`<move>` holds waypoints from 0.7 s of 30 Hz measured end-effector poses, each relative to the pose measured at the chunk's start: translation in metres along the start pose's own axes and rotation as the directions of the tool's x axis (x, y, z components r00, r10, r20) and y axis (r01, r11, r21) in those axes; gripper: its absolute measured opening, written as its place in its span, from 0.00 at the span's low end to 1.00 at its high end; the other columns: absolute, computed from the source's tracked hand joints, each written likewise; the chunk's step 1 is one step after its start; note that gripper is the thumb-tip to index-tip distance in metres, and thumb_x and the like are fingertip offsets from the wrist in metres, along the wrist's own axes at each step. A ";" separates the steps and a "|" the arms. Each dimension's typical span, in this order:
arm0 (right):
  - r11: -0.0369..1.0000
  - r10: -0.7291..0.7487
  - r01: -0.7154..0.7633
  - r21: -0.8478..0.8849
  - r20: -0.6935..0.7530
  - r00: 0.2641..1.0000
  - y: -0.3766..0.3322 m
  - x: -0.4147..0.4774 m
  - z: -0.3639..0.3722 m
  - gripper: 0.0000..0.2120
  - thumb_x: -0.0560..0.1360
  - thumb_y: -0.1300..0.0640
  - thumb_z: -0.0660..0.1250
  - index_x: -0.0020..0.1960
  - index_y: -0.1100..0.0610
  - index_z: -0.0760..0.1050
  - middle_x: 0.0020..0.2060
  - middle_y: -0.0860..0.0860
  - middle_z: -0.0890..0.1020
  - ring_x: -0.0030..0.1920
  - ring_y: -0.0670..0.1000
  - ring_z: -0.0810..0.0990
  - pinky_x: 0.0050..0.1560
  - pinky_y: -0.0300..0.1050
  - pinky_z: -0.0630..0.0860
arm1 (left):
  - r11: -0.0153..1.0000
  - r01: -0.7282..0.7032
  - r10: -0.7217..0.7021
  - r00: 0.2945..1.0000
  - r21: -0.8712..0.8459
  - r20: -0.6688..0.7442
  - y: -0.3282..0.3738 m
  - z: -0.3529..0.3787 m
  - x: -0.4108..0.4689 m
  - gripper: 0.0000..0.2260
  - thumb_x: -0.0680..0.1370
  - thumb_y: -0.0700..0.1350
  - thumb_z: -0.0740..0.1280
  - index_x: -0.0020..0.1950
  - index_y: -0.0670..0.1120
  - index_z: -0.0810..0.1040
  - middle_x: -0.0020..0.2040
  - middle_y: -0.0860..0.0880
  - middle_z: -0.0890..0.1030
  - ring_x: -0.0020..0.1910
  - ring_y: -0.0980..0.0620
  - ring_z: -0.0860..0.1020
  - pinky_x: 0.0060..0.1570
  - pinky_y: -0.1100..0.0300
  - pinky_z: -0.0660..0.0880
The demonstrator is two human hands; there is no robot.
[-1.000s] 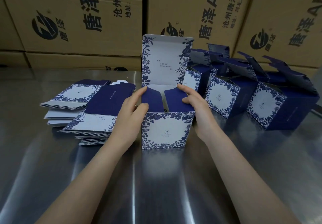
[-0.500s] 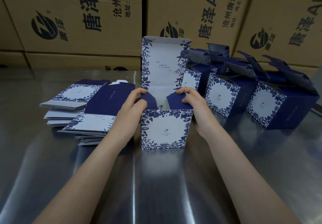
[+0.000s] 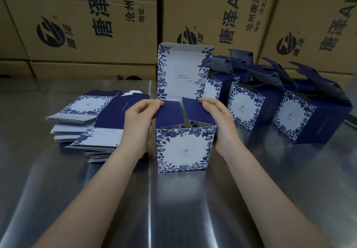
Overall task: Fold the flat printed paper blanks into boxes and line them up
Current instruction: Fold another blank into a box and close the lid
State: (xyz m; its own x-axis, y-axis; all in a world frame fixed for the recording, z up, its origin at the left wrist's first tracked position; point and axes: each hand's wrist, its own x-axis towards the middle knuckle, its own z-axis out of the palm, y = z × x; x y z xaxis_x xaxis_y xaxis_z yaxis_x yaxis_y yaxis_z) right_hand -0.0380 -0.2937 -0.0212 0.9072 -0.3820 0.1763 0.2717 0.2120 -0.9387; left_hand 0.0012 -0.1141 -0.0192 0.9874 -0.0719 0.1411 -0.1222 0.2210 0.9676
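**A:** Box, where?

**B:** Box [image 3: 185,149] stands mid tabletop [image 3: 173,209], between both hands. Left hand [image 3: 139,116] is against its left side, right hand [image 3: 218,118] against its right.

**A:** Fingers?

**B:** Both sets narrow, both holding card. Left fingers [image 3: 148,104] are curled and pinch the far corner of the left flap [image 3: 170,112]. Right fingers [image 3: 208,101] pinch the far edge of the right flap [image 3: 197,110]. Palms sit outside the box walls, and the fingertips are level with the top rim.

**A:** Material, shape?

**B:** Thin printed card, matte. Box is roughly cubic. Near face is white with a blue floral border and a small logo. The flaps are plain dark blue. They tilt inward over the opening, with a narrow gap between them. Lid [image 3: 181,72] rises from the far wall. It's white inside, with floral edges, a few lines of tiny text and rounded top corners.

**A:** Facing, axis?

**B:** Opening faces up, printed front faces near. Lid hinge runs left to right. With the lid raised, the long axis is vertical.

**A:** Anything else?

**B:** Blanks [image 3: 92,116] lie flat in loose stacks at left, just beside the left hand. Folded boxes [image 3: 249,108] sit in a row at right, running from near the lid out to the right edge, tops half open. Brown cartons [image 3: 92,16] with black print line the far side. Tabletop is shiny steel, streaked with reflections.
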 end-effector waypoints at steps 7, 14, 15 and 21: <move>0.995 0.097 -0.099 -0.020 -0.067 0.993 -0.006 -0.003 0.005 0.06 0.77 0.57 0.69 0.52 0.58 0.79 0.34 0.45 0.84 0.29 0.40 0.81 0.27 0.30 0.73 | 0.984 0.078 -0.095 0.990 -0.160 -0.105 -0.001 0.006 -0.001 0.09 0.74 0.43 0.74 0.46 0.49 0.74 0.48 0.44 0.81 0.43 0.48 0.79 0.47 0.50 0.74; 0.980 0.192 -0.194 -0.039 -0.060 0.980 -0.009 -0.005 0.009 0.07 0.76 0.60 0.67 0.40 0.56 0.74 0.35 0.54 0.77 0.31 0.50 0.75 0.33 0.38 0.70 | 0.970 0.123 -0.139 0.988 -0.210 -0.064 0.000 0.008 -0.002 0.06 0.76 0.39 0.71 0.48 0.50 0.81 0.38 0.52 0.86 0.35 0.56 0.84 0.32 0.63 0.79; 0.980 0.191 -0.194 -0.045 -0.065 0.979 -0.008 -0.005 0.009 0.06 0.76 0.61 0.67 0.41 0.56 0.73 0.36 0.55 0.75 0.31 0.50 0.73 0.33 0.39 0.68 | 0.971 0.120 -0.136 0.989 -0.206 -0.065 0.000 0.008 -0.002 0.08 0.76 0.38 0.71 0.45 0.51 0.82 0.36 0.52 0.86 0.35 0.56 0.84 0.32 0.63 0.79; 0.978 0.185 -0.192 -0.076 -0.089 0.979 -0.008 -0.003 0.008 0.03 0.76 0.61 0.66 0.44 0.59 0.74 0.33 0.52 0.73 0.30 0.48 0.72 0.28 0.35 0.66 | 0.976 0.122 -0.141 0.985 -0.181 -0.099 0.002 0.009 -0.003 0.10 0.76 0.36 0.69 0.47 0.52 0.82 0.48 0.48 0.86 0.40 0.52 0.83 0.36 0.62 0.80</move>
State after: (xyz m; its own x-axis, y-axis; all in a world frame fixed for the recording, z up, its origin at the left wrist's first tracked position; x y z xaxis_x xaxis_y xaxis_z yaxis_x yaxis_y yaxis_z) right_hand -0.0399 -0.2869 -0.0116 0.9096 -0.4147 -0.0274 0.0673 0.2120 -0.9749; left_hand -0.0025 -0.1218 -0.0161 0.9998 -0.0059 -0.0181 0.0190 0.3829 0.9236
